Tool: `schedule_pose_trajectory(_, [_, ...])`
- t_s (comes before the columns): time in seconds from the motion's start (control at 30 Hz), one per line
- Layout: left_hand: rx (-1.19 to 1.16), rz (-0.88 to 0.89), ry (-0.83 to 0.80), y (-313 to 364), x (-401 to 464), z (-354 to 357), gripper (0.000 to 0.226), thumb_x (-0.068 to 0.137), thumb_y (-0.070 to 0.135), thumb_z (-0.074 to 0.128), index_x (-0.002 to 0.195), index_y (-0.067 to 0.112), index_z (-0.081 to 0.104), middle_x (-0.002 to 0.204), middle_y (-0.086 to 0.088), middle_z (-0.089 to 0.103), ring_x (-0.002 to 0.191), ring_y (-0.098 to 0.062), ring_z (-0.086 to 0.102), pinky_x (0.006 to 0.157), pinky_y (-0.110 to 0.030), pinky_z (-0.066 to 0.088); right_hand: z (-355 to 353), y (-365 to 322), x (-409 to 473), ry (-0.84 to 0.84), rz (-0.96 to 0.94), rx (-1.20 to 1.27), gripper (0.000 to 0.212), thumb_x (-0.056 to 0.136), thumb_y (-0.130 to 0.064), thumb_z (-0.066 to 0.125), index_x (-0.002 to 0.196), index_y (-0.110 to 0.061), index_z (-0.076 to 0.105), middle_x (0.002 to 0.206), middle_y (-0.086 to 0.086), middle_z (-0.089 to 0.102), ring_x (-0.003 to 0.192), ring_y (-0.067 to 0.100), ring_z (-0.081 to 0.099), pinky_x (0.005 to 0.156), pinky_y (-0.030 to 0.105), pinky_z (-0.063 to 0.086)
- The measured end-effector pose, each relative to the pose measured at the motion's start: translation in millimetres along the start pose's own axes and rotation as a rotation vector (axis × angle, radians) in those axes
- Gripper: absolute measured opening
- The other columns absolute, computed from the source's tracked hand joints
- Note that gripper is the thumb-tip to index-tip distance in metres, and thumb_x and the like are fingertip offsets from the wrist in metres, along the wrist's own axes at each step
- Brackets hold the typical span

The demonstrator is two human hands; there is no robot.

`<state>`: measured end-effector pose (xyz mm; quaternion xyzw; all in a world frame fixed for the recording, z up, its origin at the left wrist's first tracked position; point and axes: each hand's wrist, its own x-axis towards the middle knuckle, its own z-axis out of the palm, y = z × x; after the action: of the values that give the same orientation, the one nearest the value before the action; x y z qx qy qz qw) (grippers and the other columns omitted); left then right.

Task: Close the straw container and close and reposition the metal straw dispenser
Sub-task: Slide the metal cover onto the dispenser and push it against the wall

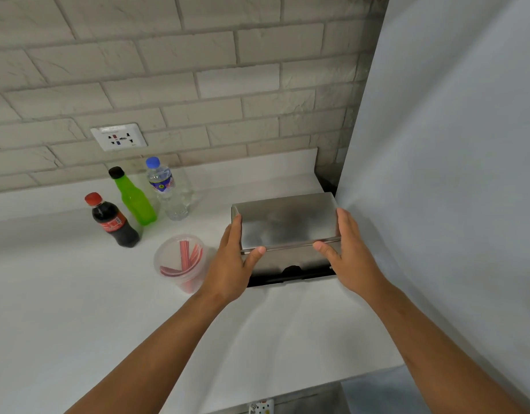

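At the back right of the white bench (78, 294), against the side panel, the metal straw dispenser (287, 222) sits with lid down; left hand (230, 264) and right hand (347, 258) clasp its ends, fingers (237, 231) wrapped over the lid edges. The lidded straw container (180, 261) stands just left. Best move: press evenly, slide it square without tilting.

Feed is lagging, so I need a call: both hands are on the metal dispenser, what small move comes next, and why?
Probably slide the dispenser a little away from the wall: the left hand and right hand grip its ends, its lid looks down, and it sits tight in the corner.
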<state>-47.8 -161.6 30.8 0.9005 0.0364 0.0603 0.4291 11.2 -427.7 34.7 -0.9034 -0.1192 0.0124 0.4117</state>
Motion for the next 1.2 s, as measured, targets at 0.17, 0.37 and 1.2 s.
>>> schedule_pose_trajectory(0.17, [-0.002,0.0,0.009,-4,30,-2,0.091,0.103,0.044,0.061,0.168,0.029,0.0,0.176,0.004,0.015,0.16,-0.016,0.018,0.122,-0.029,0.025,2,1,31,0.002,-0.019,-0.005,0.09,0.1,-0.044,0.06,0.165,-0.019,0.004,0.173,0.002,0.009,0.158,0.021,0.016,0.125,0.04,0.023])
schedule_pose_trajectory(0.37, [0.031,-0.033,0.011,-12,70,-3,0.091,0.102,0.049,0.06,0.168,0.031,0.0,0.175,0.003,0.019,0.152,-0.022,0.038,0.107,-0.025,0.032,6,3,72,0.007,-0.013,-0.028,0.089,0.1,-0.04,0.061,0.165,-0.016,0.005,0.173,0.005,0.009,0.158,0.023,0.015,0.122,0.036,0.02])
schedule_pose_trajectory(1.2, [0.012,-0.106,-0.062,-15,216,-6,0.093,0.102,0.054,0.058,0.168,0.031,-0.004,0.176,0.001,0.015,0.154,-0.029,0.036,0.121,-0.049,0.038,3,9,219,-0.032,0.064,-0.027,0.092,0.099,-0.044,0.063,0.165,-0.018,0.004,0.173,0.006,0.008,0.157,0.028,0.017,0.116,0.03,0.02])
